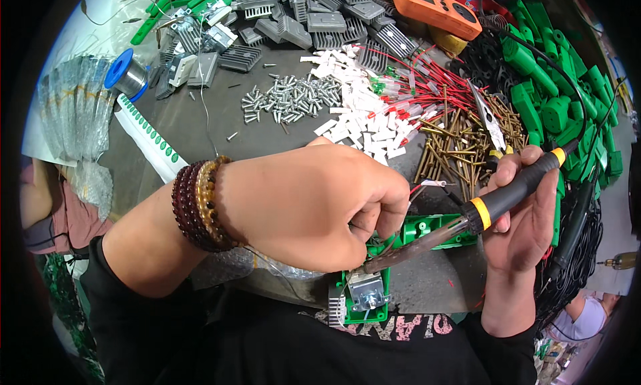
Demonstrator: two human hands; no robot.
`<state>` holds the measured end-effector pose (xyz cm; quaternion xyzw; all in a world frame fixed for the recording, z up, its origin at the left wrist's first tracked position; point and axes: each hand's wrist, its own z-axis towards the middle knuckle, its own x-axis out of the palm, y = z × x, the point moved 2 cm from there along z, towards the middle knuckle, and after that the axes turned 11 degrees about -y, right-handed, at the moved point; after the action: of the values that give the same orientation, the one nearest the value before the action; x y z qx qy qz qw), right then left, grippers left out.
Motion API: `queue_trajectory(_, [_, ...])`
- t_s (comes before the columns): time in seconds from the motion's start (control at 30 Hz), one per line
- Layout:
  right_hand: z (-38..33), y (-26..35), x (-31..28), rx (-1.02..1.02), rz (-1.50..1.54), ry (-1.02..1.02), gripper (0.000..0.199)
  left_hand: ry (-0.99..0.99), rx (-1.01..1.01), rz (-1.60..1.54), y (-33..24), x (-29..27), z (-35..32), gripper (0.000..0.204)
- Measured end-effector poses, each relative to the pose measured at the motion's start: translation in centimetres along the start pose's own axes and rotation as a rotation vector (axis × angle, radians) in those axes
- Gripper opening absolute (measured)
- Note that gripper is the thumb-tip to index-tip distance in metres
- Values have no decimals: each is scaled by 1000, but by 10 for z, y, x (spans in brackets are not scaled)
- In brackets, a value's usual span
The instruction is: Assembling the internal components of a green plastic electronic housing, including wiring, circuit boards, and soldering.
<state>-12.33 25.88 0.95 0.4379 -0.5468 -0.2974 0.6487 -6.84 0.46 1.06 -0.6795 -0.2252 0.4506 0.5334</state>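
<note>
My right hand [515, 235] grips a soldering iron [517, 190] by its black handle with yellow bands. The iron's metal barrel slants down to the left, its tip end beside my left fingertips. Closed in a pinch, my left hand [314, 205] hovers over a green plastic housing [382, 313]; what its fingers hold is hidden behind the hand. In the housing sits a silver metal switch-like part [367, 291], with a finned grey piece [336, 309] at its left. Thin wires [434, 183] stick up beyond my left fingers.
Silver screws [287, 98], white connectors [360, 98], red-wired lamps [427, 84] and brass-coloured screws [454, 144] lie in heaps. Beyond are finned grey blocks [327, 21] and an orange multimeter [437, 11]. Pliers [489, 121], green housings [554, 111] and black cables [567, 271] crowd the right; a solder spool [127, 76] stands left.
</note>
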Motion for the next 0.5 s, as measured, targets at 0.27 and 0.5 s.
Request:
queue_trajectory(0.27, [1,1,2,-23,-14,118,32,19,107,-67,-2,-11,-6,18])
queue_trajectory(0.5, [-3,1,3,-11,3,46,34,-25,197,68,-2,-6,-9,20])
